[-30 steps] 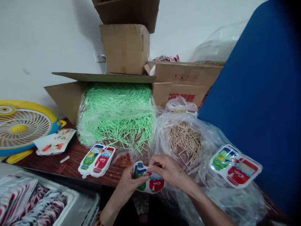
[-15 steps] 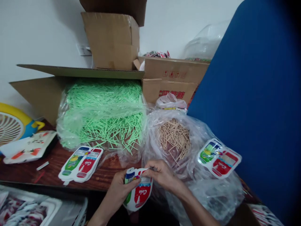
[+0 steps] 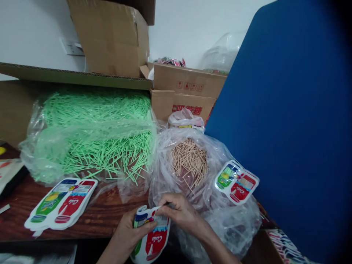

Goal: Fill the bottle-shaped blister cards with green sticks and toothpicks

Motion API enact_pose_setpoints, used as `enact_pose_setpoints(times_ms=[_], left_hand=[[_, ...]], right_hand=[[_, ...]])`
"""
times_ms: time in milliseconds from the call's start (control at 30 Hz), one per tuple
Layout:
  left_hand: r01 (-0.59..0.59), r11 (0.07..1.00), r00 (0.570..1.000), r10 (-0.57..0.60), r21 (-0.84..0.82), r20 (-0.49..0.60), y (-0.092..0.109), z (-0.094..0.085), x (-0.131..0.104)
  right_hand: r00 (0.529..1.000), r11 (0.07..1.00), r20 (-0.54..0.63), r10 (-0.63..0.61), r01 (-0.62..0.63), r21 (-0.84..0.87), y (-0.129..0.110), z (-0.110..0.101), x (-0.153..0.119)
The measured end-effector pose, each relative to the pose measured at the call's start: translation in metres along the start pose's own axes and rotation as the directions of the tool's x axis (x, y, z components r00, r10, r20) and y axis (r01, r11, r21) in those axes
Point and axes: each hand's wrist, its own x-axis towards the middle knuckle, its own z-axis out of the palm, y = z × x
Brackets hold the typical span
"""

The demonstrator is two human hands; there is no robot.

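Observation:
A bottle-shaped cola packet (image 3: 157,240), red, green and white, is held between both hands near the bottom centre. My left hand (image 3: 131,229) grips its left side, thumb across the front. At the packet's top right edge, my right hand (image 3: 177,211) pinches with thumb and fingers. A stack of similar packets (image 3: 62,203) lies on the dark wooden table to the left. Another packet (image 3: 237,182) rests on clear plastic to the right. Short brown sticks (image 3: 189,161) fill an open plastic bag behind my right hand.
Green sticks (image 3: 101,135) spill from a plastic bag in an open carton at the left. Cardboard boxes (image 3: 110,40) stand behind. A large blue panel (image 3: 283,121) rises at the right. The wooden table (image 3: 107,212) has its edge near my left hand.
The view has shifted, so most things appear further left. Both hands still hold the packet, whose top left corner looks a little more curled.

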Motion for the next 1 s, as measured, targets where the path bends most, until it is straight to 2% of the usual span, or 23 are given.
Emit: enact_pose_setpoints(times_ms=[100,233,333,400,433,467,500,567,633,700,833,933,1000], left_hand=[[-0.006,0.999,1.0,0.007,0.048,-0.028,0.008,0.004,-0.001],[-0.037,0.992,0.999,0.032,0.118,0.043,0.012,0.007,-0.002],[-0.045,0.99,0.995,0.034,0.133,0.089,0.007,0.006,-0.001],[-0.027,0.994,0.994,0.016,0.105,0.104,0.001,0.004,-0.001],[-0.012,0.997,0.994,0.003,0.08,0.113,-0.003,0.003,-0.001],[0.004,0.999,0.993,-0.01,0.052,0.12,-0.006,0.003,-0.001],[0.018,1.0,0.992,-0.02,0.025,0.124,-0.008,0.003,-0.001],[0.032,0.999,0.993,-0.028,-0.029,0.116,-0.012,0.004,0.0],[0.046,0.996,0.993,-0.038,-0.076,0.11,-0.013,0.006,0.0],[0.063,0.992,0.992,-0.05,-0.113,0.113,-0.012,0.008,0.001],[0.054,0.996,0.998,-0.051,-0.072,0.047,-0.008,0.005,0.0],[0.007,1.0,1.0,-0.007,0.024,-0.008,-0.008,0.001,0.0],[-0.027,0.998,1.0,0.027,0.048,-0.009,-0.01,-0.003,0.0]], right_hand=[[1.0,1.0,-0.01,-0.017,0.017,-0.015,0.002,0.003,-0.001],[0.999,0.998,0.033,0.041,-0.039,-0.057,0.01,0.002,-0.004],[0.991,0.996,0.112,0.07,-0.064,-0.059,0.015,-0.019,-0.003],[0.994,0.981,0.021,0.104,-0.099,-0.168,0.022,-0.048,0.005],[0.984,0.942,-0.119,0.134,-0.164,-0.294,0.026,-0.065,0.01],[0.939,0.839,-0.286,0.192,-0.308,-0.448,0.032,-0.084,0.016],[0.9,0.772,-0.374,0.222,-0.397,-0.497,0.038,-0.102,0.023],[0.838,0.662,-0.476,0.265,-0.518,-0.542,0.052,-0.134,0.035],[0.782,0.551,-0.538,0.313,-0.611,-0.568,0.065,-0.153,0.044],[0.747,0.462,-0.559,0.359,-0.663,-0.59,0.075,-0.159,0.051],[0.717,0.343,-0.56,0.416,-0.693,-0.634,0.087,-0.153,0.06],[0.71,0.283,-0.555,0.433,-0.691,-0.665,0.093,-0.148,0.064],[0.727,0.269,-0.527,0.439,-0.666,-0.695,0.097,-0.147,0.065]])
